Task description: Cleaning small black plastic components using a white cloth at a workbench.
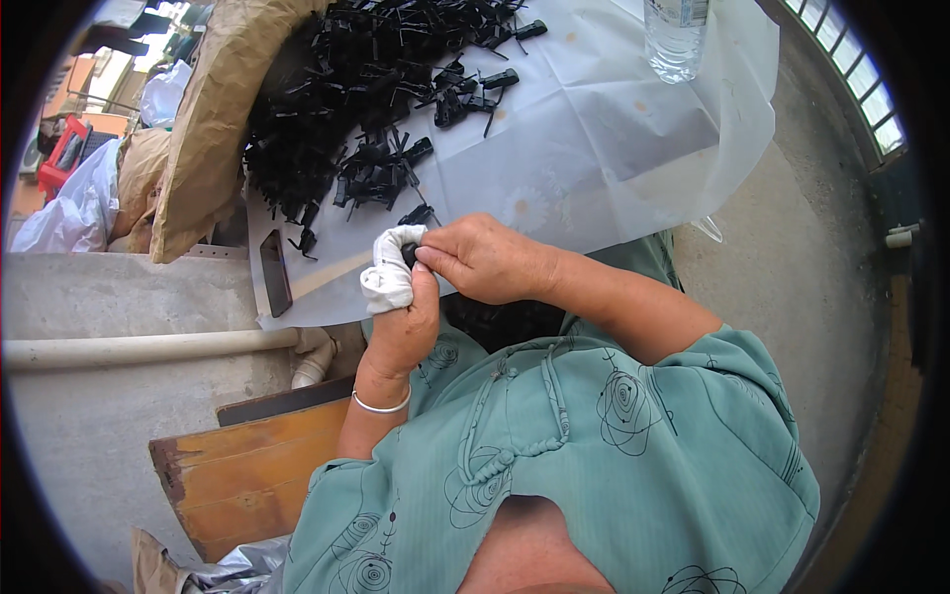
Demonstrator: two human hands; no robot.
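Observation:
My left hand (406, 327) is closed around a small black plastic part (410, 254), with a white cloth (386, 277) wrapped over its fingers. My right hand (487, 259) meets it at the table's near edge, thumb and fingers pinched on the same part. Most of that part is hidden by my fingers and the cloth. Just beyond my hands lies another black plastic piece (420, 214) with a thin stem. A big heap of similar black parts (332, 109) covers the far left of the table, with a few smaller clusters nearer me.
A white plastic sheet (594, 158) covers the table. A phone (275, 272) lies at its left edge, beside a brown paper sack (203, 129). At the far right stands a clear water bottle (677, 45). A pale pipe (148, 348) and a wooden board (252, 465) are below left.

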